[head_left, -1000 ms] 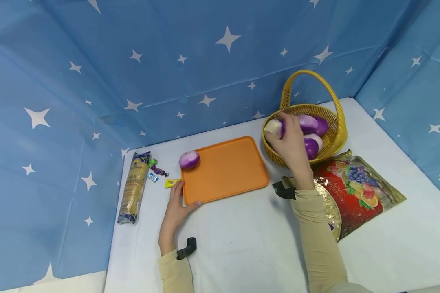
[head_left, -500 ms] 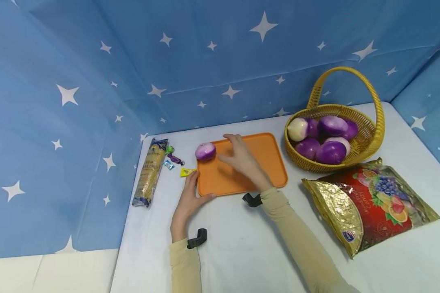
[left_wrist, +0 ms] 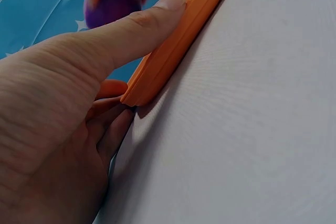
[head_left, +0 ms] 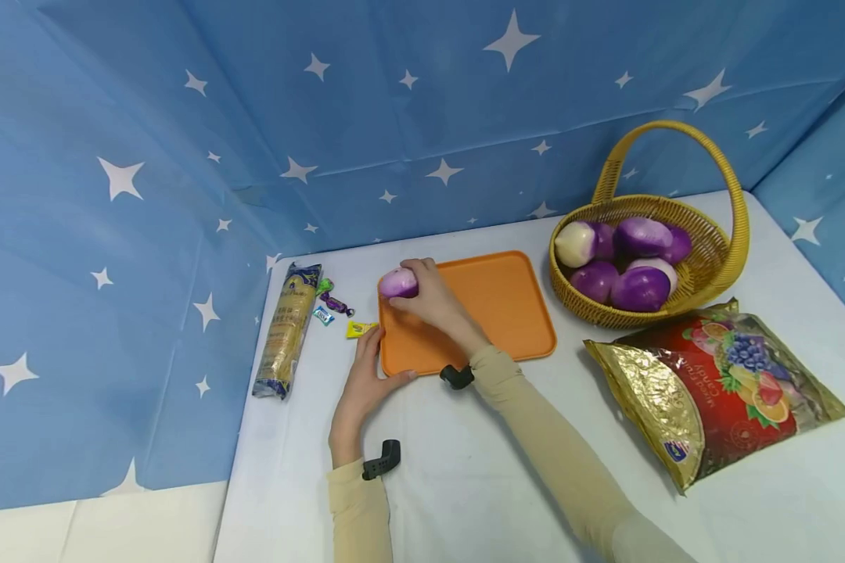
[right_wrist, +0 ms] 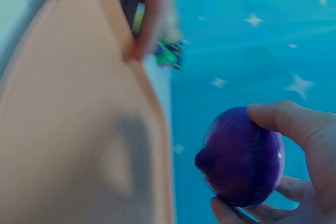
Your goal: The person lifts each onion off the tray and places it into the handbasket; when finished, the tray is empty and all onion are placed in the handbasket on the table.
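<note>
My right hand [head_left: 433, 297] grips a purple onion [head_left: 398, 282] over the back left corner of the orange tray [head_left: 493, 313]. In the right wrist view the onion [right_wrist: 244, 158] sits between thumb and fingers, its pointed tip towards the tray, and it appears raised off it. My left hand [head_left: 366, 387] holds the tray's front left corner, thumb on the front rim and fingers along the left side. In the left wrist view the thumb lies against the tray's rim [left_wrist: 173, 51].
A yellow wicker basket [head_left: 735, 254] with several purple-and-white onions stands at back right. In front of it lies a red candy bag [head_left: 725, 391]. Left of the tray are a noodle-like pack [head_left: 286, 332], a yellow candy [head_left: 359, 329], and purple [head_left: 336, 304], blue [head_left: 323, 315] and green [head_left: 325, 286] candies.
My right hand has left an onion in the basket, moved left over the tray, and taken hold of the onion at its back left corner. The left hand stays at the tray's corner.
</note>
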A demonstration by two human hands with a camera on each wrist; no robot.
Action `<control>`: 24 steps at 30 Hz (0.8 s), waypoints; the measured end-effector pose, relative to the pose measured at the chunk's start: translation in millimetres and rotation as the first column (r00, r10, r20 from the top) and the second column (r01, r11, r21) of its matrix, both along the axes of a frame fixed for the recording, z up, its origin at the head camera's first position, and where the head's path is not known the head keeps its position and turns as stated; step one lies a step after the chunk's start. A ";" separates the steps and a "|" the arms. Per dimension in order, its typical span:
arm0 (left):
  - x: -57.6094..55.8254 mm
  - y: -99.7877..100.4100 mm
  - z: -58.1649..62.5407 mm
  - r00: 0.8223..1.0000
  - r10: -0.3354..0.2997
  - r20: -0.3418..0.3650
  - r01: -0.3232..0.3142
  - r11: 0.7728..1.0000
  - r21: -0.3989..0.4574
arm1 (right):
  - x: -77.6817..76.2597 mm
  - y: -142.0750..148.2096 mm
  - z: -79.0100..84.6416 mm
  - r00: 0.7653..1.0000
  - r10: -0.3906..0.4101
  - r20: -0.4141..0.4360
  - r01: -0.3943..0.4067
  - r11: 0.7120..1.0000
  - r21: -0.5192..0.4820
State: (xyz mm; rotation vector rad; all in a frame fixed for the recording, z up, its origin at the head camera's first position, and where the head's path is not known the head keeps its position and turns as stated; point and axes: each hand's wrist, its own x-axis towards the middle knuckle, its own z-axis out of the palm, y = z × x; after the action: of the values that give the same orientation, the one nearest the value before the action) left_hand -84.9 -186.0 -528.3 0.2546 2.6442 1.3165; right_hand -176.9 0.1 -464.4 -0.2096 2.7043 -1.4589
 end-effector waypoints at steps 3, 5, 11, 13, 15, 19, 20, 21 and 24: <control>0.6 1.8 2.5 1.000 -0.004 -0.003 0.004 1.000 0.003 | 14.1 26.0 18.2 0.997 -0.055 -0.053 0.053 0.997 -0.048; 1.1 1.5 3.6 1.000 0.001 0.006 -0.001 1.000 0.005 | 23.2 44.2 30.2 0.992 -0.093 -0.086 0.089 0.995 -0.046; 1.5 -0.7 1.3 0.999 -0.008 0.041 0.007 1.000 0.013 | 45.2 108.0 54.0 0.957 -0.229 -0.180 0.226 0.973 -0.040; 0.8 -0.5 0.8 0.999 -0.001 0.041 0.000 1.000 0.011 | 50.7 129.9 60.5 0.937 -0.277 -0.212 0.273 0.961 -0.049; 1.0 0.8 -0.6 0.999 0.006 0.036 -0.006 1.000 0.010 | 56.4 150.0 67.1 0.920 -0.317 -0.229 0.314 0.948 -0.051; 4.2 6.3 -2.7 0.999 -0.023 0.033 0.022 1.000 0.011 | 70.5 191.1 81.9 0.855 -0.433 -0.285 0.439 0.897 -0.046; 5.2 7.0 -2.8 0.999 -0.021 0.039 0.021 1.000 0.010 | 73.5 199.9 85.6 0.836 -0.461 -0.299 0.468 0.882 -0.049; 6.1 6.9 -2.5 0.999 -0.016 0.042 0.015 1.000 0.009 | 75.9 207.8 89.0 0.815 -0.486 -0.315 0.496 0.867 -0.054; 5.9 3.2 0.3 0.999 0.017 0.046 -0.017 1.000 0.005 | 77.7 227.2 95.4 0.752 -0.559 -0.350 0.571 0.817 -0.078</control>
State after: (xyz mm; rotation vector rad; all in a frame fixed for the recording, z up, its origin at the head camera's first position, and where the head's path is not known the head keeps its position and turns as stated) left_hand -79.0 -182.9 -528.0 0.2006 2.6109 1.3189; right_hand -99.2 227.3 -369.0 0.4443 3.2826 -1.6327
